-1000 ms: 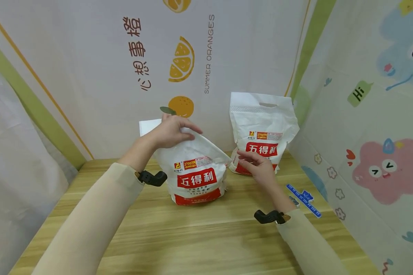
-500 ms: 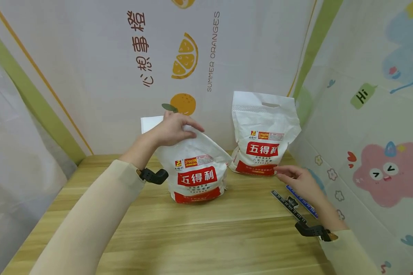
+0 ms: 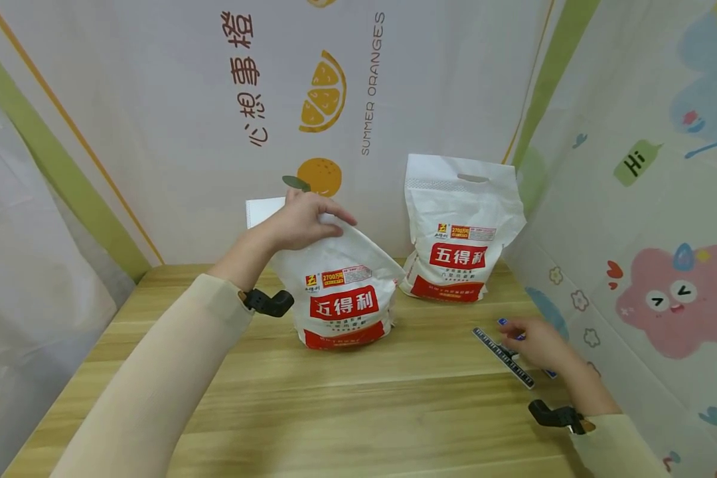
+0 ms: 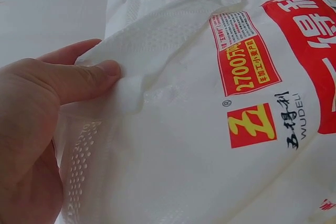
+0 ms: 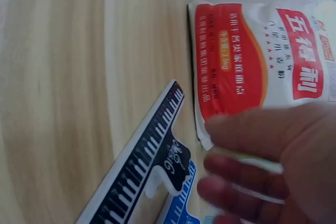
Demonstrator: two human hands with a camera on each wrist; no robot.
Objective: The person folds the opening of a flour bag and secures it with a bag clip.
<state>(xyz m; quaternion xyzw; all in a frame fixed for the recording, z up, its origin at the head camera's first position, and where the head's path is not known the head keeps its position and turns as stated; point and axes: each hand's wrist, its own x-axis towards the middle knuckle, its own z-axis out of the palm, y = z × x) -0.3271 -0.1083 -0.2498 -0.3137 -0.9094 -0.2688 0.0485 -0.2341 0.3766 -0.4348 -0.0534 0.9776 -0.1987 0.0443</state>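
Note:
My left hand [image 3: 301,222] pinches the folded-over top of a white and red flour bag [image 3: 340,312] standing upright on the table. In the left wrist view my thumb [image 4: 89,81] presses the front of the fold, with the other fingers partly hidden behind it. My right hand [image 3: 534,342] is over a blue clip [image 3: 502,322] with a piano-key pattern, hiding most of it. Its fingers are loosely bent, and nothing shows between them. Just left of that hand lies a matching long black clip [image 5: 139,158].
A second flour bag [image 3: 454,259] with a handle slot stands behind, to the right. The wooden table [image 3: 334,411] meets a printed curtain [image 3: 430,86] at the back and a cartoon-patterned one [image 3: 651,219] on the right. Black cameras sit on both wrists.
My right hand has moved right and down, from in front of the rear bag to over the blue clip. The left hand keeps its pinch on the front bag.

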